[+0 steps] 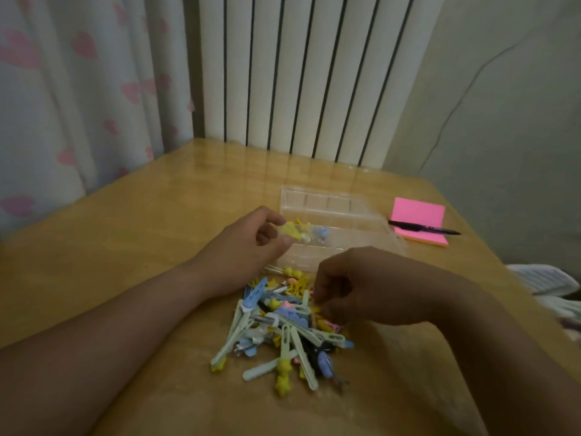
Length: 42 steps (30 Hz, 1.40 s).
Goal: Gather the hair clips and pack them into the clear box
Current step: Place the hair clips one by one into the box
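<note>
Hands apart: left hand (248, 243) grips the clear box (339, 212) rim, right hand (361, 284) pinches slim pastel clips (283, 325).

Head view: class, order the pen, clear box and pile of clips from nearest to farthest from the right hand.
1. Pile of clips, under the fingers of the right hand.
2. Clear box, just beyond it.
3. Pen, farther right, on the pink notepad.

Wooden table (125, 247), white radiator (314, 73), heart-print curtain (78, 89)
</note>
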Tool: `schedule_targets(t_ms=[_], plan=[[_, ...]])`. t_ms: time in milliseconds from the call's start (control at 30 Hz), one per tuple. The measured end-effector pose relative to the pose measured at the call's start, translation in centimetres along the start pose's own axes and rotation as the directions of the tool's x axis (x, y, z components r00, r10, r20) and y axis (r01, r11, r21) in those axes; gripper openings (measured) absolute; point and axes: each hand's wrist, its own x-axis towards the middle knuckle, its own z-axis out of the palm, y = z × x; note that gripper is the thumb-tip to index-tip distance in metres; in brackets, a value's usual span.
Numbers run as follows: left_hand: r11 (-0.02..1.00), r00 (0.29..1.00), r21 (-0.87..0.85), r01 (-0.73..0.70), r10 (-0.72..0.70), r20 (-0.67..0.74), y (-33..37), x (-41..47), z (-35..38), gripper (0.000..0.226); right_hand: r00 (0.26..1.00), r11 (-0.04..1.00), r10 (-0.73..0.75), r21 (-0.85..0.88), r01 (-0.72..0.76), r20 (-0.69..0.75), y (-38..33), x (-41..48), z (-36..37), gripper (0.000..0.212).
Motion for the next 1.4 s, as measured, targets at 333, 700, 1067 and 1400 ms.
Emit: schedule_targets(t_ms=[333, 700, 1067, 1400], plan=[[0.999, 1.000, -0.035, -0.007, 0.007, 0.007, -0.2, -0.1, 0.0, 0.035, 0.999, 0.988, 0.046, -0.145, -0.043, 0.017, -0.6, -0.2, 0.1, 0.005], [0.999, 1.000, -0.029, -0.022, 0.022, 0.011, -0.4, 0.1, 0.0, 0.035, 0.997, 0.972, 0.072, -0.223, -0.076, -0.024, -1.2, -0.1, 0.3, 0.011], [0.999, 1.000, -0.033, -0.016, 0.017, 0.020, -0.3, 0.0, 0.1, 0.037, 0.749, 0.922, 0.295, 0.382, -0.061, -0.593, 2.5, 3.0, -3.2, 0.005], [1.000, 0.999, 0.011, -0.019, 0.019, 0.028, -0.5, 0.1, 0.0, 0.043, 0.816, 0.890, 0.452, 0.247, -0.383, -0.360, 5.1, 10.9, -4.4, 0.005]])
